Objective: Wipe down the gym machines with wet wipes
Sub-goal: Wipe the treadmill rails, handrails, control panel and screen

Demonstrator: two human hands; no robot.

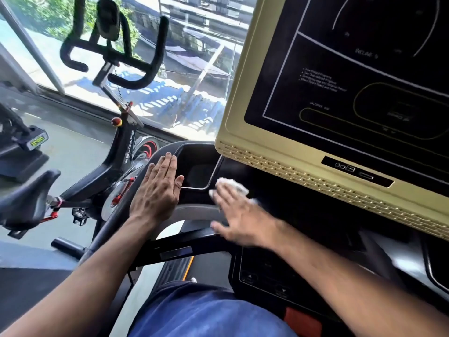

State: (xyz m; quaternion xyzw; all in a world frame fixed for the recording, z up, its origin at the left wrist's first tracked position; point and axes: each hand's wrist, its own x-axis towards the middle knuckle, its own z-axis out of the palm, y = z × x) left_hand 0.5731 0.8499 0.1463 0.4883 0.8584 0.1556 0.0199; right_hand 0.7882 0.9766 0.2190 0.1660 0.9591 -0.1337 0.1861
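Note:
I stand at a treadmill whose black console deck (286, 190) lies under a gold-framed display (315, 152). My right hand (243, 215) lies flat with spread fingers on a white wet wipe (230, 184), pressing it onto the deck just right of the cup-holder recess (196, 171). The hand is blurred. My left hand (158, 190) rests flat, fingers straight and together, on the left rim of the console beside that recess. It holds nothing.
A black spin bike (114, 152) with red details stands close on the left, its handlebars (116, 49) high against a large window (194, 69). Another machine's base (21, 152) sits at far left. The treadmill's button panel (267, 276) lies below my right forearm.

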